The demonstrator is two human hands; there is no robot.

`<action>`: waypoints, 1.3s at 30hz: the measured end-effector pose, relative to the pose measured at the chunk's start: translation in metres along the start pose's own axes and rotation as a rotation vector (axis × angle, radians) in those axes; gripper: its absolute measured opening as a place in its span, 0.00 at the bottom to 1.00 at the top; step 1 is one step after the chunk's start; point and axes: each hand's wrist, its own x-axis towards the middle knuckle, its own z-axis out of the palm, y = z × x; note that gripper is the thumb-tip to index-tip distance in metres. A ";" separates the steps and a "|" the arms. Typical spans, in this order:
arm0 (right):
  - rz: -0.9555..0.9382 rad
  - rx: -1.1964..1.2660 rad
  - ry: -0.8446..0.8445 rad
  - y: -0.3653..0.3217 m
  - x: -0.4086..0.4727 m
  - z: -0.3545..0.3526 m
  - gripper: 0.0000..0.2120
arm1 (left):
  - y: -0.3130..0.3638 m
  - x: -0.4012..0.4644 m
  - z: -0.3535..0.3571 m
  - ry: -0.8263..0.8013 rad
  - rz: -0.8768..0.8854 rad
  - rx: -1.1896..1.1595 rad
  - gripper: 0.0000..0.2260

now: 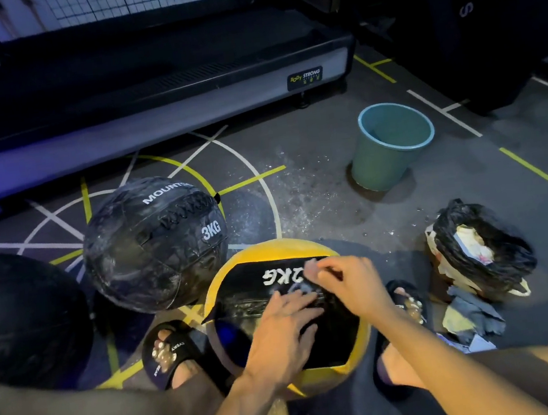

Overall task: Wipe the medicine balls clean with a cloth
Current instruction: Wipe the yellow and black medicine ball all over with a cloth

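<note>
Yellow ball with a black panel, smeared white.
Left hand is laid flat, fingers spread; right hand fingers are curled, something white pinched.

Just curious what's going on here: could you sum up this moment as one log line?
step: tending yellow-and-black medicine ball | left hand: flat on black panel | right hand: pinching at its label | cloth: none seen in hands

black ball left, bucket beyond

Floor carries 3 medicine balls, bucket, bag.
</note>
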 end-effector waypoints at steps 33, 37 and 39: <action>0.141 -0.082 0.099 -0.023 0.010 0.034 0.11 | -0.029 -0.014 -0.032 0.114 -0.453 0.021 0.24; -0.234 -0.132 -0.057 -0.054 -0.003 0.050 0.11 | -0.030 -0.011 -0.036 0.093 -0.453 0.037 0.23; -0.230 -0.146 -0.012 -0.035 0.005 0.037 0.11 | -0.029 -0.009 -0.036 0.093 -0.454 0.026 0.23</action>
